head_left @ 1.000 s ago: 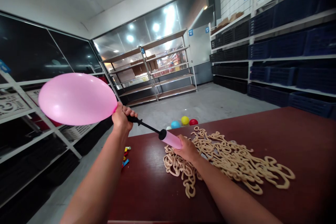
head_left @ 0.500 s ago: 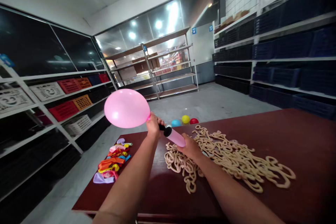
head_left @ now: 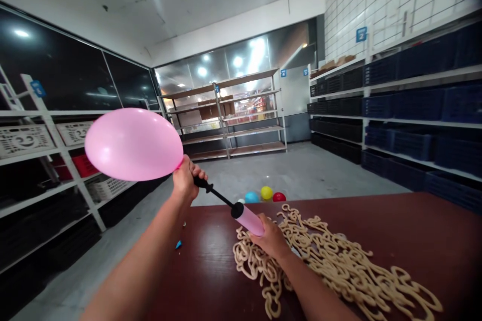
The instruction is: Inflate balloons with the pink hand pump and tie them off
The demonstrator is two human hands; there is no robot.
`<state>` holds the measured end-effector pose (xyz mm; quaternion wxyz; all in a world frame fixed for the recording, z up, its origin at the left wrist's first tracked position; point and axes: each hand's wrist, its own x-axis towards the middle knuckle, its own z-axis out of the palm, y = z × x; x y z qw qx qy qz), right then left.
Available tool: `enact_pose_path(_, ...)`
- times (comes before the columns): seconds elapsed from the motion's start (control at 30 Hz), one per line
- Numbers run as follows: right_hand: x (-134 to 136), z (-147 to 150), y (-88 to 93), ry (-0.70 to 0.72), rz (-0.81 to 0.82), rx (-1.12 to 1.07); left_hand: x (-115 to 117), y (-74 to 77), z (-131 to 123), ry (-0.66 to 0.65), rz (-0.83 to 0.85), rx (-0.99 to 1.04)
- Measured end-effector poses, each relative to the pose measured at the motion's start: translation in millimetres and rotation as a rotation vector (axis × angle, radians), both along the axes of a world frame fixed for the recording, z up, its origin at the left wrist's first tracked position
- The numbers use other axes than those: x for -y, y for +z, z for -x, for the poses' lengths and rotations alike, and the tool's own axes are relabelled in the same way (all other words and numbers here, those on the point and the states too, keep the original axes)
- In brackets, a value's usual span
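Observation:
A large inflated pink balloon (head_left: 133,145) sits at the end of a hand pump. My left hand (head_left: 187,178) is closed around the balloon's neck and the pump's black handle end. From there a thin black rod runs down into the pink pump barrel (head_left: 250,220). Around that barrel my right hand (head_left: 271,238) is wrapped, just over a heap of beige cord-like loops (head_left: 331,256) on the dark red table (head_left: 214,261). Left of my forearm a small blue balloon tip (head_left: 178,244) shows; my left arm hides what lies around it.
On the floor beyond the table lie a blue balloon (head_left: 251,197), a yellow one (head_left: 266,192) and a red one (head_left: 279,196). Shelves with dark crates (head_left: 410,143) line the right; white crates (head_left: 26,141) stand on the left shelf. A metal rack (head_left: 256,149) stands at the back.
The pink balloon has grown. My left hand has moved left, drawing the black rod out of the barrel. My view has tilted up, and the pile of limp balloons is now mostly hidden.

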<state>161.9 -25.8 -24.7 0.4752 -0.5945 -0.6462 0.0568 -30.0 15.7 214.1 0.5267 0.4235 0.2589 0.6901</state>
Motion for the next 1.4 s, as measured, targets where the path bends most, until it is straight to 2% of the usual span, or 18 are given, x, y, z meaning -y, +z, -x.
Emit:
enact_pose_path(0.07,-1,-1,-1.3,-0.011,0.014,0.004,-3,-0.8,-4,0.01,0.002,-0.003)
enact_pose_path(0.13,-1,-3,-3.6,-0.029,0.035,0.011,-6,-10.1,-14,0.014,0.018,0.001)
enact_pose_path(0.4,-6,-7,-12.7,-0.064,0.067,0.039,-11,-74.3,-70,-0.008,0.172,-0.018)
enact_pose_path(0.53,-4,-7,-10.1,-0.062,0.079,0.046,-8,-90.0,-79,-0.012,0.219,-0.001)
enact_pose_path(0.6,-2,-6,-7.0,-0.059,0.071,0.057,-8,-89.2,-75,-0.018,0.203,0.005)
enact_pose_path(0.7,1,-4,-2.3,-0.038,0.045,0.071,-7,-78.3,-60,-0.022,0.176,0.005)
enact_pose_path(0.97,1,-2,0.0,0.012,0.038,0.067,-6,-14.4,-2,0.011,0.061,0.022)
enact_pose_path(1.07,0,-1,-1.5,-0.001,0.059,0.058,-10,-4.1,6,0.02,0.047,0.028)
enact_pose_path(1.13,0,-2,-2.9,-0.014,0.083,0.058,-14,-8.1,3,0.025,0.065,0.041)
enact_pose_path(1.2,-1,-3,-4.4,-0.032,0.091,0.057,-18,-19.1,-7,0.027,0.097,0.053)
enact_pose_path(1.4,-2,-5,-7.0,-0.068,0.091,0.077,-22,-68.1,-51,0.003,0.201,0.045)
